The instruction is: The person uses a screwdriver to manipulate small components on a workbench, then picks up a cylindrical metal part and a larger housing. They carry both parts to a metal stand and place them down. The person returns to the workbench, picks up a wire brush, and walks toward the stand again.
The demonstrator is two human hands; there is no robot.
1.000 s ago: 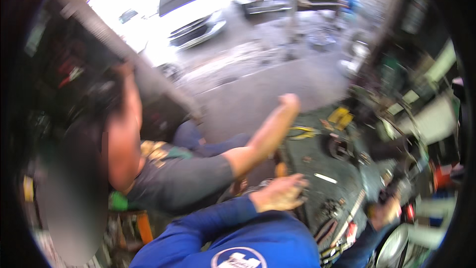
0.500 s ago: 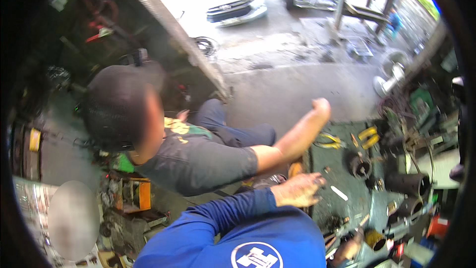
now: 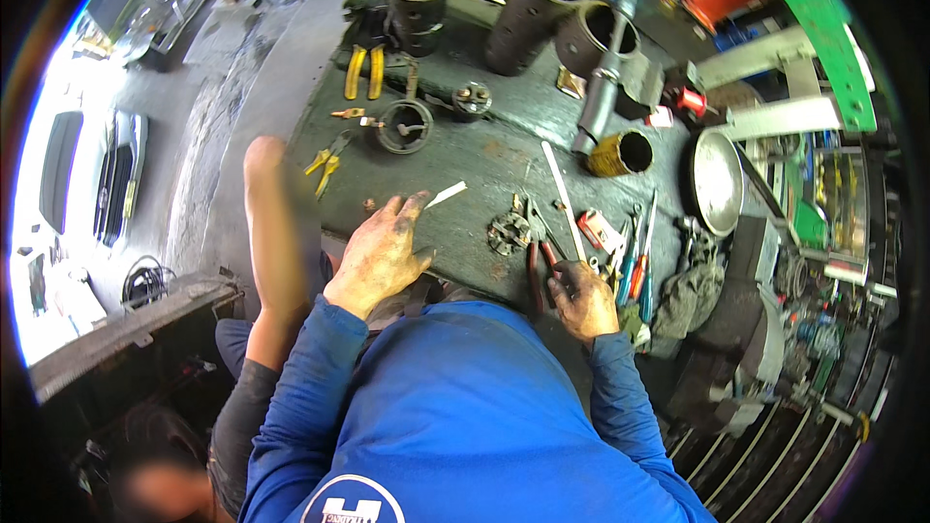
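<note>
My left hand (image 3: 380,257) is open over the bench's near edge, fingers spread and smudged dark. Just past its fingertips lies a short white strip (image 3: 449,194). My right hand (image 3: 587,302) is curled at a pair of red-handled pliers (image 3: 535,266), its fingers closed on the right handle. The pliers' jaws point away from me, beside a round dark metal part (image 3: 509,232). A longer white strip (image 3: 562,196) runs just beyond my right hand. To its right lie a red-and-white box (image 3: 599,230) and several screwdrivers (image 3: 640,266).
Yellow-handled pliers (image 3: 327,163), another yellow-handled tool (image 3: 364,73) and a metal ring with a rod (image 3: 403,126) lie on the bench (image 3: 465,155). Dark cylinders (image 3: 533,19) stand at the back, a metal bowl (image 3: 717,182) at right. Another person's arm (image 3: 271,232) extends along the left.
My view has turned right, bringing the bench to the middle. My left hand now lies over the bench edge, and my right hand has come to the red-handled pliers. The other person appears farther left.
</note>
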